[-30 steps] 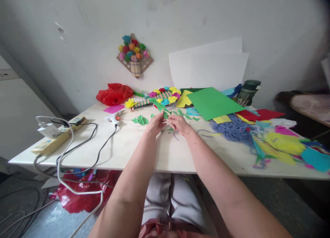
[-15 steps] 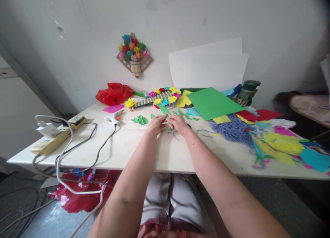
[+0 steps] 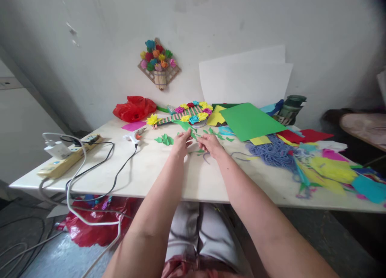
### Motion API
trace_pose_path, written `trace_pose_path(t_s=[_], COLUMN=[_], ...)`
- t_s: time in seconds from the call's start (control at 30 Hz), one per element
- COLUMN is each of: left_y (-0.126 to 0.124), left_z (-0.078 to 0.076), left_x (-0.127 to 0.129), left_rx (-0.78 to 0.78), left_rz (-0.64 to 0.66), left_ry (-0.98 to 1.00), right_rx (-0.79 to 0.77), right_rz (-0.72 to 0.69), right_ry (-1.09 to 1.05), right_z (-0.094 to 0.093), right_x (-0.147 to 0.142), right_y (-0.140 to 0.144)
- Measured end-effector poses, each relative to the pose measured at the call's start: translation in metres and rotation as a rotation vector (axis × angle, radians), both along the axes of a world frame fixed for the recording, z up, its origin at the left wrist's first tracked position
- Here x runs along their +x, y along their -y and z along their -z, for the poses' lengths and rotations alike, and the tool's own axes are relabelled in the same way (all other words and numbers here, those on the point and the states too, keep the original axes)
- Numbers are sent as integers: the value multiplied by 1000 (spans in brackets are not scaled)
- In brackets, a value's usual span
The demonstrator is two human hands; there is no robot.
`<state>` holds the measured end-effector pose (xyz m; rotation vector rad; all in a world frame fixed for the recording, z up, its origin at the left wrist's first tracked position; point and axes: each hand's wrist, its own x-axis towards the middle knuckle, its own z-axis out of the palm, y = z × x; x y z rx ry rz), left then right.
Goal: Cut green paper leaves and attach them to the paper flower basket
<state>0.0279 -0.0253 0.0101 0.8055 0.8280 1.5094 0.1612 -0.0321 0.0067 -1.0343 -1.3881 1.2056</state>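
Note:
In the middle of the table, my left hand (image 3: 181, 143) is closed with its thumb and fingers pinching a small green paper piece (image 3: 194, 135). Close by on the right, my right hand (image 3: 211, 144) has its fingertips pressed together at the other end of that piece. Its exact shape is too small and blurred to tell. Left of my hands lies a small heap of cut green paper leaves (image 3: 164, 139). More green paper scraps (image 3: 219, 136) are scattered just beyond my right hand. Behind them rests a woven guitar-shaped craft (image 3: 181, 115) trimmed with colourful paper flowers.
A glue gun (image 3: 134, 136) and a power strip (image 3: 68, 159) with cords lie left. To the right are a green sheet (image 3: 251, 121), blue-grey yarn (image 3: 273, 152) and mixed paper scraps (image 3: 333, 169). A dark green bottle (image 3: 292, 109) stands behind. Red plastic (image 3: 134, 109) sits back left.
My hands have drawn slightly apart, so the green paper piece between my fingertips shows more plainly. The view has shifted a little; the things on the table stay put.

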Motion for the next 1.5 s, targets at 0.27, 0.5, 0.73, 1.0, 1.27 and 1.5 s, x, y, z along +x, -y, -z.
trace_pose_path(t_s=[0.27, 0.5, 0.73, 1.0, 1.27, 1.5], left_y=[2, -1, -2, 1, 2, -3], left_z=[0, 3, 4, 0, -3, 0], left_x=[-1, 2, 5, 2, 1, 1], left_rx=[30, 23, -133, -104, -25, -12], left_rz=[106, 32, 167, 153, 104, -24], left_ry=[-266, -249, -9, 30, 35, 124], right_rx=[75, -25, 84, 25, 1, -4], right_rz=[51, 17, 78, 65, 184, 584], right_ry=[71, 12, 27, -73, 1, 979], right_z=[1, -8, -3, -4, -7, -18], right_x=[4, -1, -3, 2, 5, 23], right_y=[-4, 5, -1, -2, -2, 3])
